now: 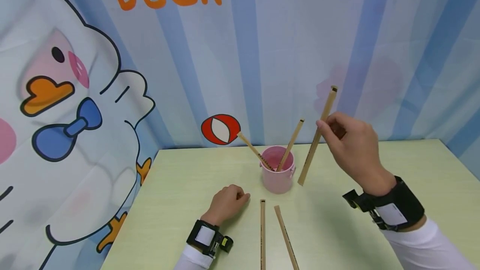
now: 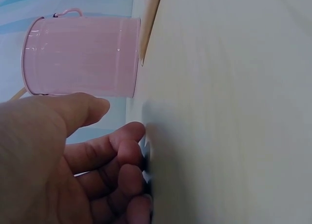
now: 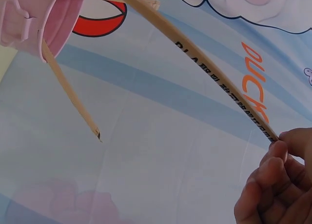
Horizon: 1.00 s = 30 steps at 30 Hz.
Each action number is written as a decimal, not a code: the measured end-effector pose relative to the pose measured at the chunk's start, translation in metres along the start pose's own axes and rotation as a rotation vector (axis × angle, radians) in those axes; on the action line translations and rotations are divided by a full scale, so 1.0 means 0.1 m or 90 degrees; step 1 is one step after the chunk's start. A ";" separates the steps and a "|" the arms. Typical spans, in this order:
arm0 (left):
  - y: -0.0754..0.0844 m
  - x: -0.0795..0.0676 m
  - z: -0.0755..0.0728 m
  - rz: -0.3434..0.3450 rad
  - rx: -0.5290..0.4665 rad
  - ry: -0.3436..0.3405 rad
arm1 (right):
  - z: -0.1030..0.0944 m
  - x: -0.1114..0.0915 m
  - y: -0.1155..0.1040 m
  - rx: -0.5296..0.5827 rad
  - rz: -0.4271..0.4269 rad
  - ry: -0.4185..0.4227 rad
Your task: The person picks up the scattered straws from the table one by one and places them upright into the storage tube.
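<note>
Right hand [image 1: 355, 148]: pinching our slim tan stick [image 1: 311, 158]
Left hand [image 1: 226, 204]: loosely curled
Yellowish bench [image 1: 187, 178]: pink bucket [image 1: 276, 181] near far edge

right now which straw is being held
The straw in the fingers of the right hand; two others lean in the pink bucket, two lie on the table.

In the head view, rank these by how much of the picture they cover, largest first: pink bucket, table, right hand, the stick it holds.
1. Table, cut off by the frame
2. Right hand
3. Pink bucket
4. Held stick, long but thin
</note>
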<state>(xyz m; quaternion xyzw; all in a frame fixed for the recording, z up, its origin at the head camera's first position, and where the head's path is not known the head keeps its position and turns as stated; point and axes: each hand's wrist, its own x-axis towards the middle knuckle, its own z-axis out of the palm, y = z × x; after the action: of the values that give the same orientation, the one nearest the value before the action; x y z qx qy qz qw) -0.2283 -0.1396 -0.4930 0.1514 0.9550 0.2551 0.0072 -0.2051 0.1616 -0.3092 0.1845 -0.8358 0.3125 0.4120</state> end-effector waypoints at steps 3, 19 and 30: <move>0.00 0.00 0.00 0.000 -0.001 -0.002 | 0.01 0.00 0.00 0.006 -0.005 0.020; 0.01 -0.02 -0.03 -0.003 -0.005 -0.008 | 0.19 0.08 0.01 0.038 -0.020 0.101; 0.02 -0.02 -0.03 -0.004 -0.011 -0.016 | 0.42 -0.02 0.17 0.024 0.017 0.056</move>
<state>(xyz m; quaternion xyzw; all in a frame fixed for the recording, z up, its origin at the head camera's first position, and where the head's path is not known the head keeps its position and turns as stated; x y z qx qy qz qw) -0.2266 -0.1401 -0.4899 0.1513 0.9531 0.2611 0.0210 -0.2375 0.1459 -0.3363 0.1670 -0.8134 0.3414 0.4403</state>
